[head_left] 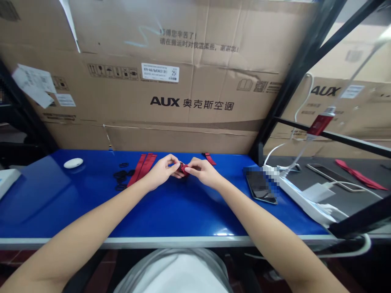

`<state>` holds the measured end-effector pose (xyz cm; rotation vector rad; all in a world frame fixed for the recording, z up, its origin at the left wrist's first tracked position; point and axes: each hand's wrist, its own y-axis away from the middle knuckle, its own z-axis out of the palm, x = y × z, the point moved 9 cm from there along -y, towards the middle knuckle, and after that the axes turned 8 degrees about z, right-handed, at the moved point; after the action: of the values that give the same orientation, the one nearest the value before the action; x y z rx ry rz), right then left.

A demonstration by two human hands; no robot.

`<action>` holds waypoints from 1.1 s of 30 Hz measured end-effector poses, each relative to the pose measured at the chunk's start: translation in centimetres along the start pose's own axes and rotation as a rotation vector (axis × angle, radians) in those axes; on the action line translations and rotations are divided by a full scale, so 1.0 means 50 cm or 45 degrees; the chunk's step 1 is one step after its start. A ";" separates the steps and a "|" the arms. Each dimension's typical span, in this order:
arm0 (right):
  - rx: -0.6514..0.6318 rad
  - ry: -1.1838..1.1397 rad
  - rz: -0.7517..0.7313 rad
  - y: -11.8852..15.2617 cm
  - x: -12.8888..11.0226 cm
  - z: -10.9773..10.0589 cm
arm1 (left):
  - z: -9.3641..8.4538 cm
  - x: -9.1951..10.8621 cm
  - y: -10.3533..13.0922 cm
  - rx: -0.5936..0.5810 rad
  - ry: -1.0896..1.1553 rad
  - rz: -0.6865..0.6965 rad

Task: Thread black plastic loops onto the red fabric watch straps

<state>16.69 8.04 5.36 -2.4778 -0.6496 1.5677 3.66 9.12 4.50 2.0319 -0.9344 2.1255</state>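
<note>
My left hand (166, 169) and my right hand (201, 170) are close together above the blue table, pinching a small red strap piece (184, 169) between them. A dark part, perhaps a buckle, shows at its left side by my left fingertips; its details are too small to tell. Left of my left hand lie several red strips (143, 166), partly hidden by my left wrist. Beside them is a loose group of black buckles (121, 177). Behind my right hand another red strip (209, 158) with a black end rests on the table.
A white oval object (73, 163) lies at the left of the blue table (76, 203). At the right are a phone (261, 187) and a white power strip (302, 199) with cables. Cardboard (195, 138) stands along the back, between dark metal posts.
</note>
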 end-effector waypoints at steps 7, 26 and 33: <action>-0.049 0.277 -0.159 0.017 -0.034 0.007 | -0.001 -0.006 0.004 -0.006 -0.067 -0.028; -0.092 0.111 -0.156 0.012 -0.022 -0.010 | 0.007 -0.013 0.013 -0.012 0.103 -0.167; -0.289 0.200 -0.150 0.019 -0.026 -0.004 | 0.009 -0.032 0.019 -0.110 -0.079 -0.198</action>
<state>16.67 6.63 6.21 -2.6319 -0.9761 1.3069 3.84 8.70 2.64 2.0653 -0.8298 1.9206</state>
